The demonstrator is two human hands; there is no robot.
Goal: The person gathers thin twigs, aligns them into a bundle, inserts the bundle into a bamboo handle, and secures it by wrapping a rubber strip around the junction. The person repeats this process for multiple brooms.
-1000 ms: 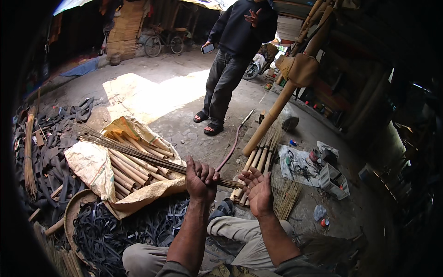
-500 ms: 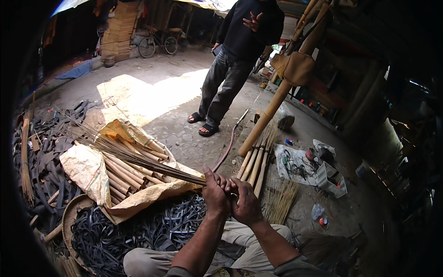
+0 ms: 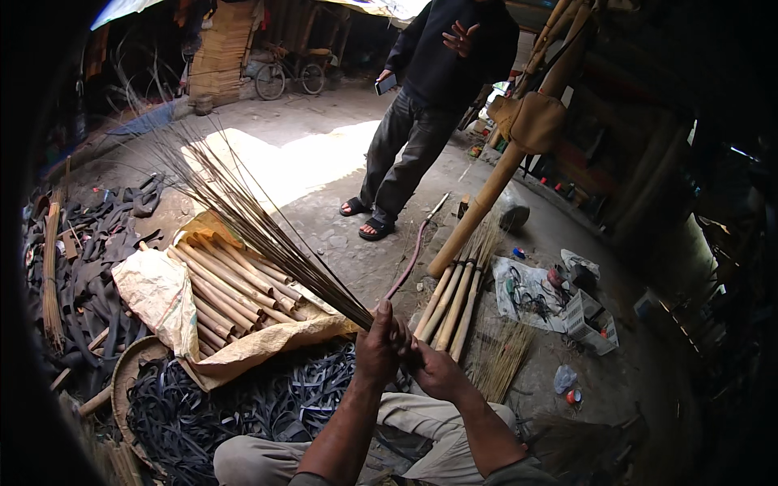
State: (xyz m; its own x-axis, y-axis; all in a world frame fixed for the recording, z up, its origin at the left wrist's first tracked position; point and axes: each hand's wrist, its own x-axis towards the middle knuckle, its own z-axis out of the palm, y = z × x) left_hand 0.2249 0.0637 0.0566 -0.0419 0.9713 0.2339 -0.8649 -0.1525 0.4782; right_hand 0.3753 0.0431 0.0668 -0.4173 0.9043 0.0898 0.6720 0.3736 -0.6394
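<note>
My left hand (image 3: 378, 344) is closed round the butt end of a bundle of thin dark sticks (image 3: 285, 243). The sticks slant up to the far left and fan apart towards their tips. Right against it, my right hand (image 3: 438, 371) is closed at the same end of the bundle; the short ends are hidden inside the fingers. Under the bundle's left side lies an open yellowish sack (image 3: 154, 285) with several bamboo handles (image 3: 235, 283) in it. Below my hands, black rubber strips (image 3: 235, 413) are heaped in a round woven tray (image 3: 123, 381).
A person (image 3: 421, 113) in sandals stands ahead, holding a phone (image 3: 386, 83). A bamboo post (image 3: 474, 211) leans at the right, near several long-handled brooms (image 3: 454, 304). Further right are a white plastic basket (image 3: 590, 324) and loose straw (image 3: 506, 352). Dark rubber scraps (image 3: 101, 267) cover the left.
The bundle has swung upward from a flatter slant, and its tips have spread apart. Both hands stay together at its end. The view has shifted slightly. The person's phone hand has risen a little.
</note>
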